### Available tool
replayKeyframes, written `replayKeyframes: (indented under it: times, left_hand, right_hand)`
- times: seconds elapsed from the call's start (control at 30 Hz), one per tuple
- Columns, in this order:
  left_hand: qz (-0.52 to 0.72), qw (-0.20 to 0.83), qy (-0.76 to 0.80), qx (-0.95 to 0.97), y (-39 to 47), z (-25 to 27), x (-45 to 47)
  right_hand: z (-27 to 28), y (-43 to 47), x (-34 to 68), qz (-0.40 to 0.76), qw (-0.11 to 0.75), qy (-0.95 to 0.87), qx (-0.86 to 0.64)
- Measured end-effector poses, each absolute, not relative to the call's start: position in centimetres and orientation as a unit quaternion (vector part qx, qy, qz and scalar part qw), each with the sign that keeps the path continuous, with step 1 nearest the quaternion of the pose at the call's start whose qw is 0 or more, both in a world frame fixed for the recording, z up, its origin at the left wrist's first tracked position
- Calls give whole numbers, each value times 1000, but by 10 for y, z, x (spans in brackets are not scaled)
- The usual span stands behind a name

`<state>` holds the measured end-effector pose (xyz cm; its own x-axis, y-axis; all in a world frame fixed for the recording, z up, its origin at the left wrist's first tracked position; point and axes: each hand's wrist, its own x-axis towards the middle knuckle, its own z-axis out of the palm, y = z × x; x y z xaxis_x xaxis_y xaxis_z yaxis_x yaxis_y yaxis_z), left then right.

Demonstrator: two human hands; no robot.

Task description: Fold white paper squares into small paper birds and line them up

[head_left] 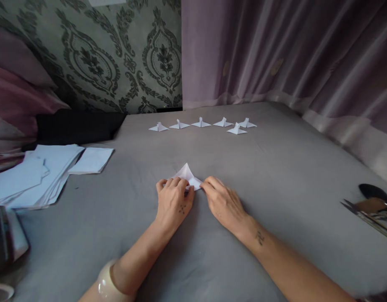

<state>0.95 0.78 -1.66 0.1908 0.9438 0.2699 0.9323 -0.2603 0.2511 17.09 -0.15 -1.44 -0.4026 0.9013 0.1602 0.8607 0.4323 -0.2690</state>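
Observation:
A folded piece of white paper (186, 172) lies on the grey sheet in front of me, one pointed corner standing up and away from me. My left hand (175, 197) is closed on its left and near side, fingers curled over it, so that part is hidden. At the paper's right corner, my right hand (221, 199) pinches the tip between thumb and forefinger. Farther back stands a row of several folded white paper figures (201, 122) with wing-like points. One paper figure (236, 129) sits slightly nearer than the others, on the right.
To the left are a stack of white paper sheets (55, 167) and a smaller white paper pile (92, 160). A black cloth (80, 126) lies behind them. Scissors (366, 216) and other tools rest at the right edge. A dark device (1, 239) is at lower left.

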Motion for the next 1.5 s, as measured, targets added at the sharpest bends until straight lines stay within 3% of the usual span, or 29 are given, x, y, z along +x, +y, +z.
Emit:
replayKeyframes:
  times: [0.23, 0.43, 0.73, 0.93, 1.2, 1.5]
  left_hand:
    - [191, 30, 613, 766, 8, -18, 8]
    - [204, 82, 591, 776, 3, -19, -7]
    - [207, 44, 552, 806, 3, -16, -15]
    - [269, -62, 592, 757, 2, -21, -11]
    - [240, 81, 514, 820, 3, -27, -13]
    - [247, 44, 496, 831, -4, -26, -10]
  right_hand:
    - [-10, -16, 160, 24, 62, -843, -534]
    - [-9, -18, 161, 15, 45, -845, -532]
    - [-9, -18, 162, 2, 41, -852, -522]
    - [-5, -17, 163, 22, 41, -855, -516]
    - [-3, -15, 169, 52, 58, -862, -501]
    - [5, -5, 184, 172, 94, -852, -485]
